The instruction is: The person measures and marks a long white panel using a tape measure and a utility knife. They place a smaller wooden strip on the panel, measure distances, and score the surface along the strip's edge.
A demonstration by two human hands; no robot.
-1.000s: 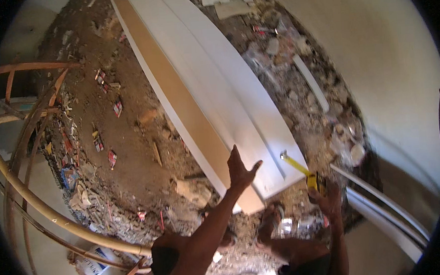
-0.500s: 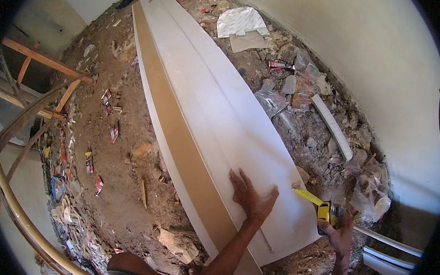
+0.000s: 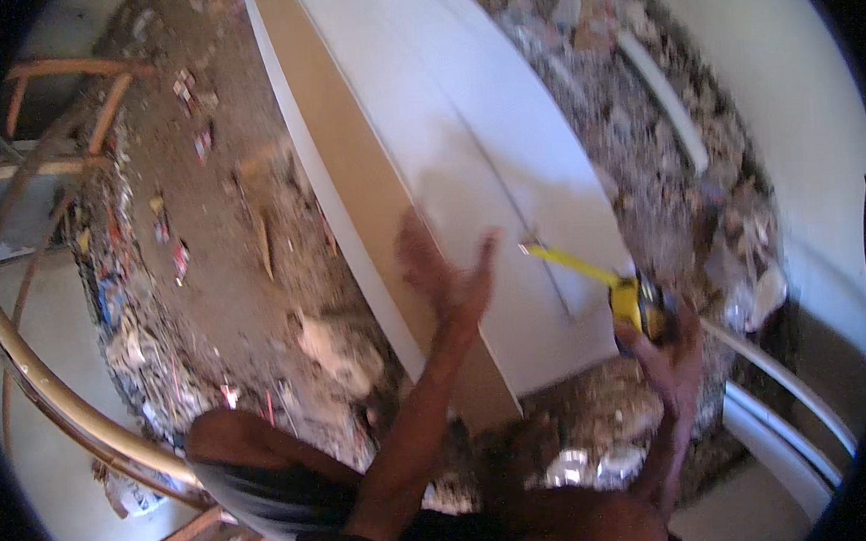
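A long white board [image 3: 544, 147] with a groove along it lies lengthwise in front of me on the rough ground. Along its left side runs a brown strip [image 3: 352, 128] with a white edge. My left hand [image 3: 447, 265] is over the brown strip and the board's near part, its fingers spread and blurred, with nothing in it; whether it touches is unclear. In my right hand [image 3: 664, 347] is a yellow and black tape measure [image 3: 636, 309]. A short length of yellow blade [image 3: 570, 261] sticks out leftward over the board, its hooked tip free.
Rubble and plastic scraps [image 3: 745, 244] line the right wall, with a narrow white strip [image 3: 664, 102] among them. White trim lengths [image 3: 780, 448] lie at lower right. At left, a curved wooden frame [image 3: 37, 379] stands beside dirt strewn with small red packets [image 3: 181, 259].
My view has tipped down, bringing my knees into sight. The left hand has moved from the white surface toward the brown strip; the tape blade now reaches farther over the board.
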